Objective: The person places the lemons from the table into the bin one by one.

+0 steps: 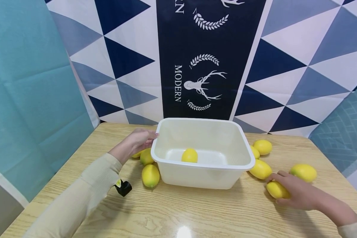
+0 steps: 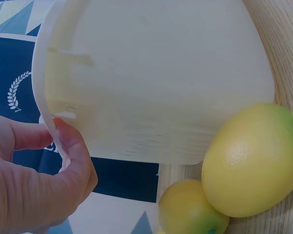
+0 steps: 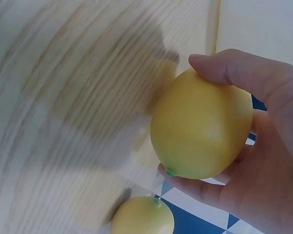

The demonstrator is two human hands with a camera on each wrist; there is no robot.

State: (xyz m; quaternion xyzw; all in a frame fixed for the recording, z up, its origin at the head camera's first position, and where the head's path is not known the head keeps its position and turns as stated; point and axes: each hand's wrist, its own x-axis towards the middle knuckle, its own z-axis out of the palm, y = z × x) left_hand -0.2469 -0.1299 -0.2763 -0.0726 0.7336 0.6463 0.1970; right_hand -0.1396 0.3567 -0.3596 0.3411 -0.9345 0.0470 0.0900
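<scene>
A white plastic basin [image 1: 202, 175] stands mid-table with one lemon [image 1: 189, 155] on its floor. My left hand [image 1: 139, 140] pinches the basin's left rim between thumb and fingers, as the left wrist view shows up close. Lemons lie beside that wall, among them a yellow-green one [image 1: 150, 176] and its neighbour [image 2: 254, 161]. To the right of the basin, my right hand [image 1: 297, 190] grips a lemon [image 3: 202, 124], thumb on one side and fingers curled round the other. Another lemon [image 1: 303, 172] lies just behind that hand.
Several lemons cluster against the basin's right side, including one in front [image 1: 260, 169] and one farther back [image 1: 262, 147]. A small black object [image 1: 123, 188] shows by the left sleeve. The wooden table [image 1: 154, 215] ends at a patterned cloth [image 1: 131, 66] behind.
</scene>
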